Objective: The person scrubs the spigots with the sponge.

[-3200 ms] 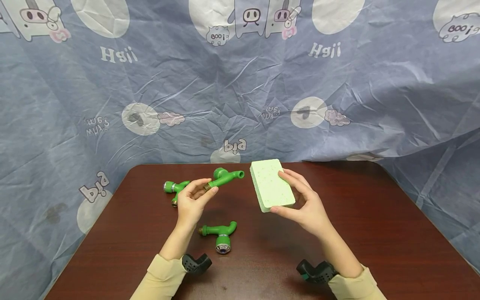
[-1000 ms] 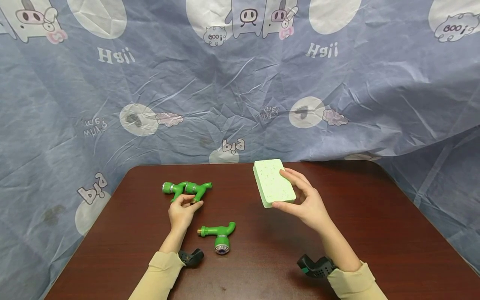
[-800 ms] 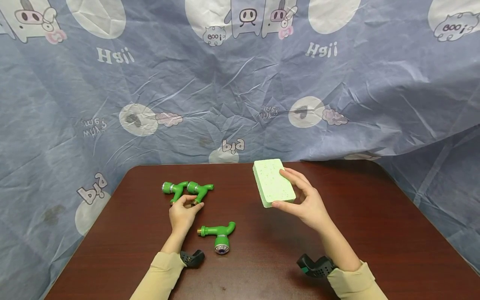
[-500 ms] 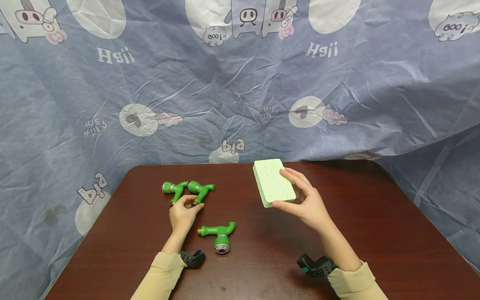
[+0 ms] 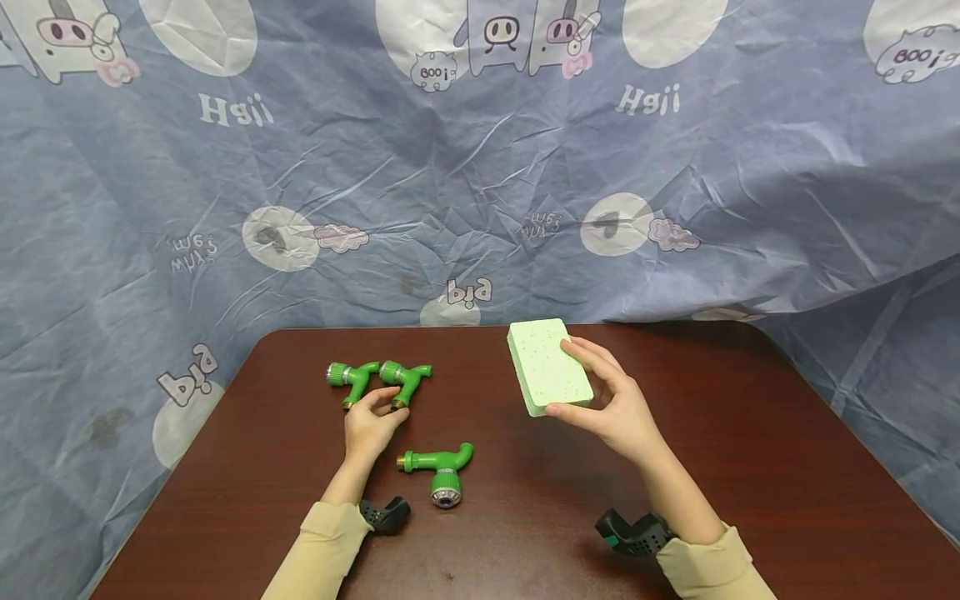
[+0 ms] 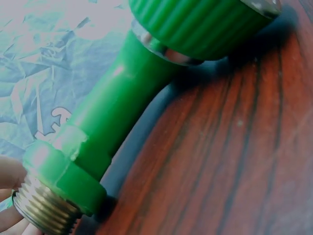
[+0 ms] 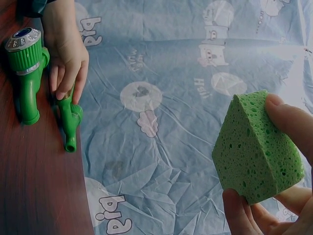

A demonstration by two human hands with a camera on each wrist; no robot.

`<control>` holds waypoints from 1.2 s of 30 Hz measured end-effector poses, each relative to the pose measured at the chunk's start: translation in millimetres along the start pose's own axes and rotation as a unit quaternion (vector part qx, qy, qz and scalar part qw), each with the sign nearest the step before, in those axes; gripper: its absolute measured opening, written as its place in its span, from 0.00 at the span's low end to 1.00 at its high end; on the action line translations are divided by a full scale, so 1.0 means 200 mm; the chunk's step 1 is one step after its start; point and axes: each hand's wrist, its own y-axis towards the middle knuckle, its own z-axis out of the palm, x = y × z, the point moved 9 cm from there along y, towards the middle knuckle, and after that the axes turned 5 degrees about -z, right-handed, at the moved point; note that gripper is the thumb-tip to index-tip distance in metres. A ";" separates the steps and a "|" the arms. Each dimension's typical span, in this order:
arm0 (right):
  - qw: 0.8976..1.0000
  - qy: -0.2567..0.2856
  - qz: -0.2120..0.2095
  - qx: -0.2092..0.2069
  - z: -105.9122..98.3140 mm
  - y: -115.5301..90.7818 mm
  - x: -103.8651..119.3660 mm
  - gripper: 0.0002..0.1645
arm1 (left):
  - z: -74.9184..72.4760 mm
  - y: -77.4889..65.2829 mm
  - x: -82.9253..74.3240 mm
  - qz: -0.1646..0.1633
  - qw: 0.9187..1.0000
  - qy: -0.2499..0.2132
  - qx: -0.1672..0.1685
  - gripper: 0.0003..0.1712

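Centre-left, left hand (image 5: 369,427) pinches green tap (image 5: 408,383) by its end; centre-right, wide-spread right hand (image 5: 624,410) grips sponge (image 5: 547,365) edgewise, presumably for steadiness.

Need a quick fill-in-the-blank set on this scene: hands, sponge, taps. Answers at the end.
1. In colour, the sponge in the right hand is light ____.
2. The number of taps in the head view, counting the one that the left hand pinches, is ____.
3. In the head view, every tap is to the ____ of the sponge.
4. Counting from the left in that view, the tap that the left hand pinches is number ____.

Missing words: green; three; left; two.
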 end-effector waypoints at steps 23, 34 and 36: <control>1.000 0.004 -0.001 0.002 0.01 0.00 0.01 0.46 | 0.03 0.01 0.00 -0.003 0.999 -0.036 0.024 0.22; 1.000 0.001 0.001 -0.003 0.00 0.00 0.01 0.45 | -0.03 -0.02 -0.14 0.086 0.996 -0.006 -0.016 0.23; 1.000 0.001 0.003 -0.004 0.00 0.01 0.02 0.45 | -0.04 -0.03 -0.18 0.089 0.995 -0.038 0.010 0.22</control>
